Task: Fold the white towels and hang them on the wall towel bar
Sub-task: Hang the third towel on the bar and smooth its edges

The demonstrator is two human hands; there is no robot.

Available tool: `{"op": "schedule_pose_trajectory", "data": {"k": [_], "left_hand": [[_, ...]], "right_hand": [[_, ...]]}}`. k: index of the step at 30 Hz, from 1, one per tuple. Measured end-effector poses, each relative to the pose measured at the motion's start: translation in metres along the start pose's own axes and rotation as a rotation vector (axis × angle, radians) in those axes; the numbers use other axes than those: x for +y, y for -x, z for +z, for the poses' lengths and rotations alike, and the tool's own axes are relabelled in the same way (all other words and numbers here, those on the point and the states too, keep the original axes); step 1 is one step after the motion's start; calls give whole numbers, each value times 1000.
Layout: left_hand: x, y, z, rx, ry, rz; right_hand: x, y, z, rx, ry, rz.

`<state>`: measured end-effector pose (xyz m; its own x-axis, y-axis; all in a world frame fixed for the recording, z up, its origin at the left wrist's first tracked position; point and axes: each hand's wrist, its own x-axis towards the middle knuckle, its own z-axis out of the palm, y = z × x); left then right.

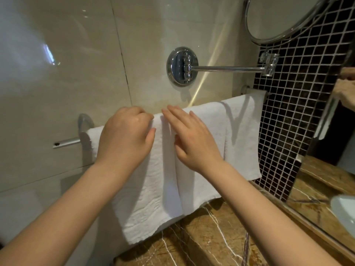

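1. Three white terry towels hang side by side over the towel bar (66, 142), a chrome tube whose bare end pokes out at 9 o'clock.
2. Left towel (149, 198): nubby weave, folded lengthwise, hangs lowest of the three. Its bottom edge is down by the bench (201, 242).
3. Middle towel (197, 189): same cloth, its left edge tucked slightly behind the left towel.
4. Right towel (244, 141): narrower strip at 3 o'clock of the others, hangs shortest, and overlaps the middle towel's right edge.
5. Left hand (124, 135): fingers (132, 112) curled over the top fold of the left towel at the bar, thumb pressed on the front face. It grips the cloth.
6. Right hand (192, 137): fingers (176, 116) straight and slightly spread, flat on the middle towel, tips at the bar line.
7. Wall: glossy cream tiles (57, 54); at 3 o'clock, black mosaic (297, 116) with pale grout.
8. At 12 o'clock of the towels is a round chrome wall plate (181, 66). A straight chrome arm (226, 68) runs from it toward a round chrome-rimmed mirror (278, 20) at 1 o'clock.
9. Bench is polished brown marble with white veins.
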<state>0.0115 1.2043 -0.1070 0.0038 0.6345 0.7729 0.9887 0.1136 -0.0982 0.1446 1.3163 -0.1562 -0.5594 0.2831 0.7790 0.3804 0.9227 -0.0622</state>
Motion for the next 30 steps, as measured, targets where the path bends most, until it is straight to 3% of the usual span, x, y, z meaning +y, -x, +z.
{"op": "schedule_pose_trajectory", "data": {"k": [11, 22, 28, 30], "left_hand": [[-17, 9, 4, -12, 13, -16], [-18, 12, 10, 29, 14, -24], [-15, 8, 1, -92, 13, -42], [-16, 3, -8, -208, 35, -66]], "right_hand": [[-1, 1, 14, -8, 44, -47], [-15, 5, 9, -28, 35, 35], [-30, -1, -12, -207, 59, 128], [-38, -7, -23, -280, 63, 137]]}}
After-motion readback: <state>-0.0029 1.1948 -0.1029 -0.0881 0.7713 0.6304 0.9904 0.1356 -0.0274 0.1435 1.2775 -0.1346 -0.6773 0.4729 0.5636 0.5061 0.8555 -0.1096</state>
